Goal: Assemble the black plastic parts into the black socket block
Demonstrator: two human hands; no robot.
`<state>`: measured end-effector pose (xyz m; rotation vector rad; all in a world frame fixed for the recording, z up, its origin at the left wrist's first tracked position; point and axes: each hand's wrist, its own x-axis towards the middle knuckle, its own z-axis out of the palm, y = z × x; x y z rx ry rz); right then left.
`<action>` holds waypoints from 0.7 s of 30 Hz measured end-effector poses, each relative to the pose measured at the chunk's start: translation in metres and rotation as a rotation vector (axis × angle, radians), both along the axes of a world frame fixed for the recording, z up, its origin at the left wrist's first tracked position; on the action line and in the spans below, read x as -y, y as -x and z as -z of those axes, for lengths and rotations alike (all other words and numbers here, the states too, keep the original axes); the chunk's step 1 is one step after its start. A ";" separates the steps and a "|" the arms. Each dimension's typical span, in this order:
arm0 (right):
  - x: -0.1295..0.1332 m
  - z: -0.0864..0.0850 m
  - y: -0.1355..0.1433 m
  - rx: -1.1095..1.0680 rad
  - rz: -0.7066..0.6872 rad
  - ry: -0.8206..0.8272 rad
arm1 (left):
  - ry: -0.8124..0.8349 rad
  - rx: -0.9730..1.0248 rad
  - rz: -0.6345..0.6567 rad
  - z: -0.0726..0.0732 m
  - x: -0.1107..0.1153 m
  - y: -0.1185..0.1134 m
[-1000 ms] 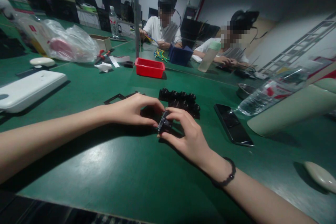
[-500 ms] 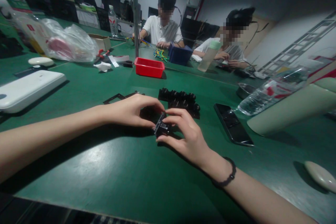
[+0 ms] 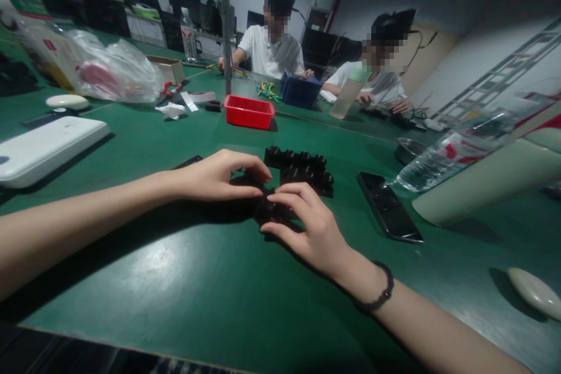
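A small black plastic part (image 3: 265, 208) is between my two hands near the middle of the green table (image 3: 197, 292). My right hand (image 3: 313, 219) grips it, thumb below and fingers curled over its right side. At its upper left edge, the thumb of my left hand (image 3: 214, 176) touches it, the index finger bent close by. Shadow and fingers hide much of the part's shape. Just beyond lie two rows of black knobbed parts (image 3: 302, 166). A flat black frame piece (image 3: 190, 162) shows partly behind my left hand.
A red bin (image 3: 249, 112) stands ahead. To the right are a phone (image 3: 389, 207), a water bottle (image 3: 456, 149) and a pale green cylinder (image 3: 486, 181). A white device (image 3: 55, 146) and a plastic bag (image 3: 118, 70) lie left. Two people sit across the table.
My left hand has shifted slightly up and its fingertips have come closer together. The black part has tipped down, its light edge no longer showing. My right hand stays nearly in place.
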<state>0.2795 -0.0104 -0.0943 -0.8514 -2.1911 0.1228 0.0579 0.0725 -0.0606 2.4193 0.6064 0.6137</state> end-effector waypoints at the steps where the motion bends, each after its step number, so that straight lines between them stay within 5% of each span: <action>1: 0.000 0.000 0.000 0.002 -0.002 0.006 | 0.009 0.010 -0.017 0.000 -0.001 0.000; 8: 0.001 -0.001 0.001 0.025 0.002 0.042 | 0.019 0.029 -0.073 -0.002 -0.005 0.003; 21: 0.001 0.000 0.001 0.051 0.032 0.069 | -0.133 -0.129 0.011 -0.007 -0.005 0.006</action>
